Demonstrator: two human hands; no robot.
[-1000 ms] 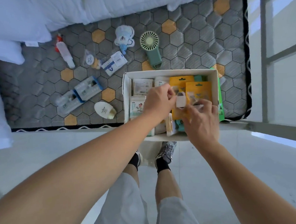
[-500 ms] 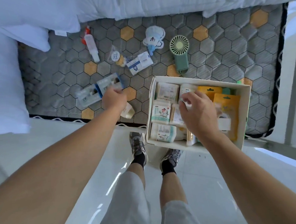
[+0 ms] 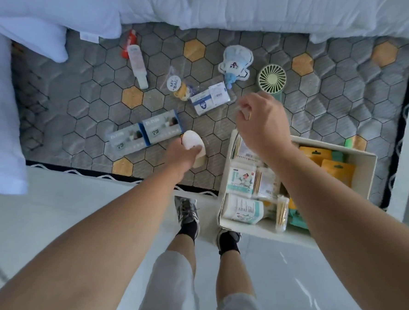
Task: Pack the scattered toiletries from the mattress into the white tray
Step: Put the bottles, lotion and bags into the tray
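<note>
**Q:** Bottle (image 3: 193,144) first. Where is it?

**Me:** In my left hand (image 3: 181,157). The fingers curl round it from the near side, close to the mattress (image 3: 328,113) edge. I can't tell if it has left the surface yet. Its long axis runs away from me, with the tan cap pointing back at me.

**Q:** And the tray (image 3: 224,184)?

**Me:** Straight to the right of the bottle and just beside it, hanging partly over the mattress edge. I'd judge a short carry rightward will do, and the left hand is the nearer one.

**Q:** Your right hand (image 3: 262,122)?

**Me:** It hovers beyond the tray's far corner, between the packet (image 3: 211,100) and the fan (image 3: 272,78). The fingers are curled under, and I cannot tell whether they hold anything.

**Q:** What lies loose?

**Me:** Seven things: two clock boxes (image 3: 161,130) side by side, one spray (image 3: 137,63), one clear bag (image 3: 177,87), one plush (image 3: 235,64), plus that one packet and the one fan. The boxes are just past my left hand.

**Q:** And inside the tray?

**Me:** I can count two orange packs (image 3: 338,173) on the right. The wipes and swabs on the left overlap too much for a sure number.
</note>
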